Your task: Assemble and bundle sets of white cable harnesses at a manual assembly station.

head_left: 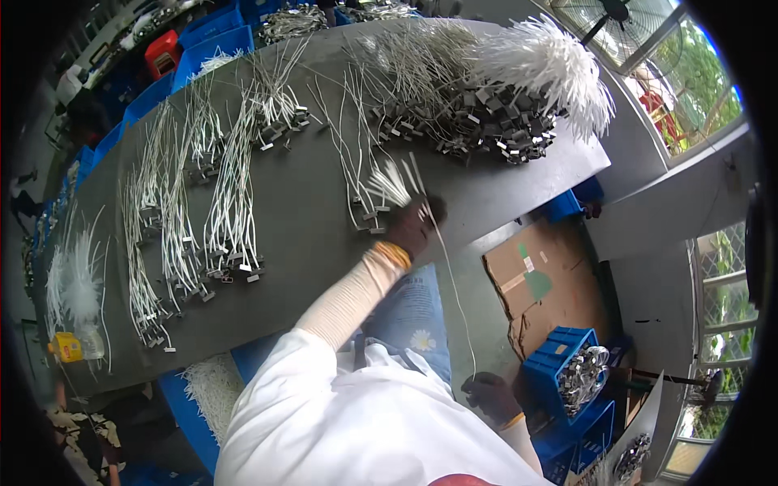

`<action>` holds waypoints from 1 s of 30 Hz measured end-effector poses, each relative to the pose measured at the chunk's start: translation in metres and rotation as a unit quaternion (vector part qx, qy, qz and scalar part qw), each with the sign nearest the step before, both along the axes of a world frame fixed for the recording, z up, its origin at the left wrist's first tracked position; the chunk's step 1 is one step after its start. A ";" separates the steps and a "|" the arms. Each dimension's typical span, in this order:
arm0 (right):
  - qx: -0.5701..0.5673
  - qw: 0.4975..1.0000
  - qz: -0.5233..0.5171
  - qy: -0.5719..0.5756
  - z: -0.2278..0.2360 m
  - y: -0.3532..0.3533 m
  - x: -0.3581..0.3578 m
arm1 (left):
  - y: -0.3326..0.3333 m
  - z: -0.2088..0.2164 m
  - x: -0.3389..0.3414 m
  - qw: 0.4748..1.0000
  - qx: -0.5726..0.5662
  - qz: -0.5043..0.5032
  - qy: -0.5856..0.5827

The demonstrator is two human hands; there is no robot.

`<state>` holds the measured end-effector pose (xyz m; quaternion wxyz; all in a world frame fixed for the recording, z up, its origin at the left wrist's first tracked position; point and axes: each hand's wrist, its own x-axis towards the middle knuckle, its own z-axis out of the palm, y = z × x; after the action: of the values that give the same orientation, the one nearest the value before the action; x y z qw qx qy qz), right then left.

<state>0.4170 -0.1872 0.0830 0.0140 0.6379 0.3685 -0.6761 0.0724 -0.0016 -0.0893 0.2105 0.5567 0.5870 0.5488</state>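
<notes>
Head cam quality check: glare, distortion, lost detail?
Head view: fisheye bows the table edges, black rim at the corners; head view: daylight bright at the upper window, paler sheen on the tabletop's right side; head view: white bundle looks nearly washed out; head view: finger detail lost in the left hand's dark glove.

Fanned white bundle (389,184); long strand (458,293)
</notes>
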 end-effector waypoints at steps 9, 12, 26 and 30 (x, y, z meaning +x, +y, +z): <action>0.011 0.998 0.059 0.007 -0.023 0.012 0.020 | 0.007 0.096 -0.138 0.727 0.006 -0.023 -0.687; 0.024 0.998 0.059 -0.016 -0.020 0.012 0.023 | 0.003 0.113 -0.126 0.664 0.048 -0.005 -0.747; 0.014 0.995 0.046 0.088 -0.040 0.033 -0.006 | -0.059 0.154 -0.048 0.704 -0.098 -0.130 -0.691; 0.025 0.972 -0.002 0.233 -0.059 0.073 -0.084 | -0.090 0.132 -0.004 0.742 -0.188 -0.183 -0.616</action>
<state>0.3329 -0.1141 0.0244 -0.0899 0.4637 0.3770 -0.7967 0.0685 -0.0912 0.0430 0.7233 0.1425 0.3079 0.6015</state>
